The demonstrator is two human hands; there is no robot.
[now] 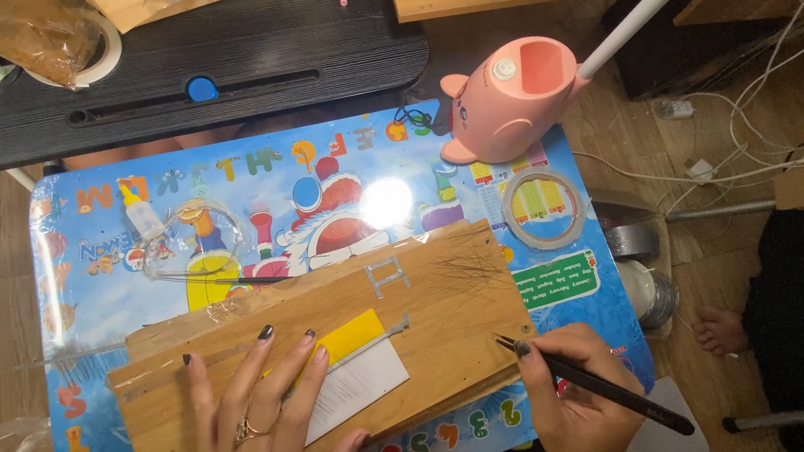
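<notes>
Two hands share the work in the head view, the only view there is. The left hand (261, 409) lies flat with its fingers (302, 364) spread and released, pressing down on a yellow and white card (356, 369) that rests on the wooden board (434, 298); it grips nothing, it only pins. The right hand (576, 405) is clenched around black tweezers (603, 385) in a pen-like hold, thumb and forefinger close to the front, the long black shaft running back and to the right past the knuckles. The tips sit just at the right part of the board, near a patch of fine dark scratch lines (472, 262). Whether anything is caught between the tips is too small to tell.

To do this well, I judge the pinning hand should keep even pressure so card and board do not slide on the glossy picture-printed desk (75, 254), and the tweezers should come in low with the wrist resting, as the heel of the hand seems to do at the board's edge.

Beyond the board lie a tape ring (543, 208), a small glue bottle (142, 216) and a pink animal-shaped lamp base (508, 99)
</notes>
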